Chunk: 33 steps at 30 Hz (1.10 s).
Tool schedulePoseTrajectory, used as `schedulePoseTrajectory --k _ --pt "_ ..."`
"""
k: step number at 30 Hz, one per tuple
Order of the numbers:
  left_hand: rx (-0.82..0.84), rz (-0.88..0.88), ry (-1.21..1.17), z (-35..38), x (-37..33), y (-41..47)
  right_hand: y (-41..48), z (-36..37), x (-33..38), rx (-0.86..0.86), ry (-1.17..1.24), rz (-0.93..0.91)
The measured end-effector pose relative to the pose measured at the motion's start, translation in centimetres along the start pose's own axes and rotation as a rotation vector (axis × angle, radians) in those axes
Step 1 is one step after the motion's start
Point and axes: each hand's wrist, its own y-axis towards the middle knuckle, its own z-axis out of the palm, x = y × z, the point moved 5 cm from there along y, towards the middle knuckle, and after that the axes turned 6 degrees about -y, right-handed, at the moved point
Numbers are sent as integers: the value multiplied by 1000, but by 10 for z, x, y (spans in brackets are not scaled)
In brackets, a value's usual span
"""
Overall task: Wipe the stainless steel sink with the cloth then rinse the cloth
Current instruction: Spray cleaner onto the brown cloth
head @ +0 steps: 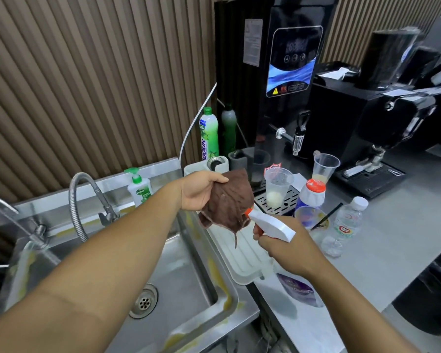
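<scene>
My left hand (201, 191) holds a brown cloth (231, 202) up above the sink's right rim, its lower corner hanging down. My right hand (288, 247) grips a white spray bottle (271, 224) with an orange nozzle that points at the cloth from close by. The bottle's clear body (298, 289) with a purple label hangs below my hand. The stainless steel sink (189, 271) lies below on the left, with yellow streaks along its rims and a round drain (144, 300) in the basin.
A flexible steel tap (84, 197) and a soap pump bottle (139, 188) stand behind the basin. A white tray (239, 256) lies right of the sink. Plastic cups (278, 187), a water bottle (344, 225), dish soap (208, 133), a black water boiler (285, 72) and a grinder crowd the counter.
</scene>
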Motion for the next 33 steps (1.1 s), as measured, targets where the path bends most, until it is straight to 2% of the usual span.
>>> schedulePoseTrajectory --k 3,9,14,25,33 --pt "-16 1 12 -3 -6 -5 1 0 1 1 -43 -22" --pt "5 7 -22 -6 -7 -11 10 -21 4 -152 33 16" --pt "2 23 -30 -6 -8 -9 13 -27 12 -181 55 19" --pt "-22 110 -97 -1 -20 -9 7 -12 8 -65 -68 10" --pt "6 137 -139 3 -24 -12 8 -35 -4 -217 -61 99"
